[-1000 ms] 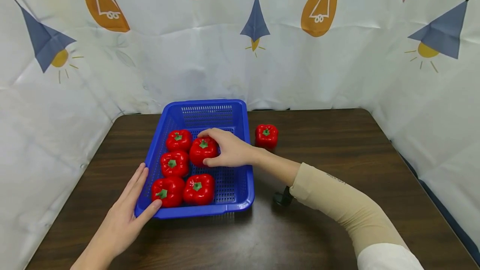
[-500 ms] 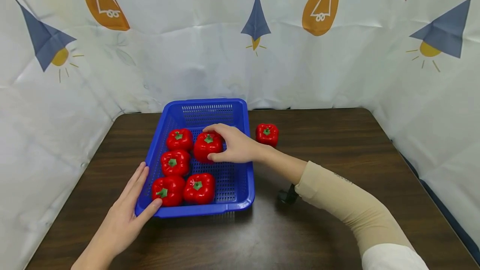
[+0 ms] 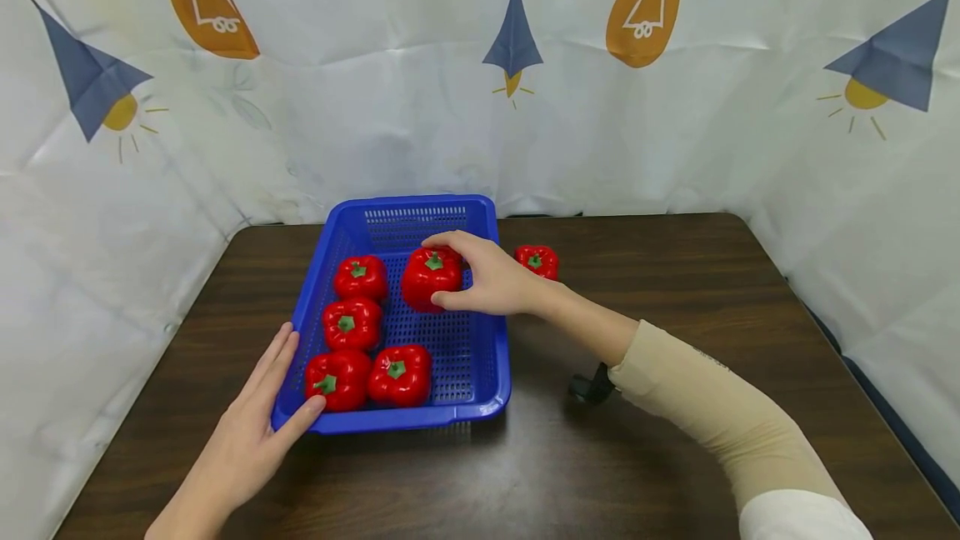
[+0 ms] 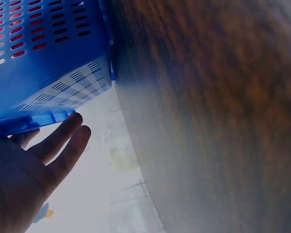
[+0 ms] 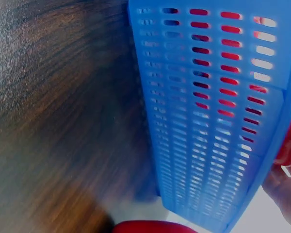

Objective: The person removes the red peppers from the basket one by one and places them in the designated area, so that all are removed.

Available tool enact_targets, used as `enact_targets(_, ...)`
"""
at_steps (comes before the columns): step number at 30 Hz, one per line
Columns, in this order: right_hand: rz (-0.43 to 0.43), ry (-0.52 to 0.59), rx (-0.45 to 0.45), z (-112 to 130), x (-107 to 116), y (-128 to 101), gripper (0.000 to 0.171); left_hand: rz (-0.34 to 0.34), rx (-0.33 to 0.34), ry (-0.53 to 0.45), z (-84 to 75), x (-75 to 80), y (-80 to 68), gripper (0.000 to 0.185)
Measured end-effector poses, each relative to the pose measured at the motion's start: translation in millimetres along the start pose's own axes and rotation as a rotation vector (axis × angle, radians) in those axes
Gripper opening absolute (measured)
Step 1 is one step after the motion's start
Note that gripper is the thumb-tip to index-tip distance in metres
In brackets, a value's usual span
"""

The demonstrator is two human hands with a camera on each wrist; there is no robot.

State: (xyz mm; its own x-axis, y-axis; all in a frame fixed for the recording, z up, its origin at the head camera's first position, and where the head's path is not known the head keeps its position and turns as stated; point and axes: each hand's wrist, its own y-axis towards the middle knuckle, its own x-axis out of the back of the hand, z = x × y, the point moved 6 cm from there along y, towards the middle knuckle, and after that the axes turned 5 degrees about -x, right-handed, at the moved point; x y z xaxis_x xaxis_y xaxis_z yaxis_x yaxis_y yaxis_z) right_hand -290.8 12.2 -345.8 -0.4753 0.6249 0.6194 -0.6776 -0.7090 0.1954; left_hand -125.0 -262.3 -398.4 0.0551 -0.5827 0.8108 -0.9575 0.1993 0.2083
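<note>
In the head view a blue perforated plastic basket (image 3: 501,357) holds several red bell peppers with green stems. My right hand (image 3: 487,277) reaches over its right side and grips a red bell pepper (image 3: 423,283) between thumb and fingers. That pepper is apart from the left column of peppers (image 3: 351,325); whether it touches the basket floor cannot be told. My left hand (image 3: 243,444) rests against the basket's front-left corner, fingers straight along the outside and thumb over the rim. The left wrist view shows these fingers (image 4: 70,145) touching the rim.
One more red bell pepper (image 3: 536,260) sits on the dark wooden table (image 3: 637,273) right of the basket, partly behind my right wrist. A black device (image 3: 588,386) is on the underside of the right forearm. A printed white curtain (image 3: 420,123) hangs behind the table.
My right hand has moved the gripped pepper to the back and right inside the basket, away from the left column. The left hand stays where it was.
</note>
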Motion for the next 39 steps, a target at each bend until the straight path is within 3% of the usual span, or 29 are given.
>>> enact_targets(18,-0.132,-0.005,-0.006,-8.4,48.1,-33.0,0.061,-0.002,-0.005,0.002,-1.6,2.0,1.5,0.086)
enact_targets(25,-0.159,0.043,-0.069,-16.9,60.0,-48.8,0.062,0.003,-0.005,-0.004,-1.4,0.5,1.8,0.086)
enact_targets(39,-0.204,0.046,-0.061,-15.6,78.5,-74.4,0.064,0.0,0.002,0.001,-2.5,2.1,0.5,0.085)
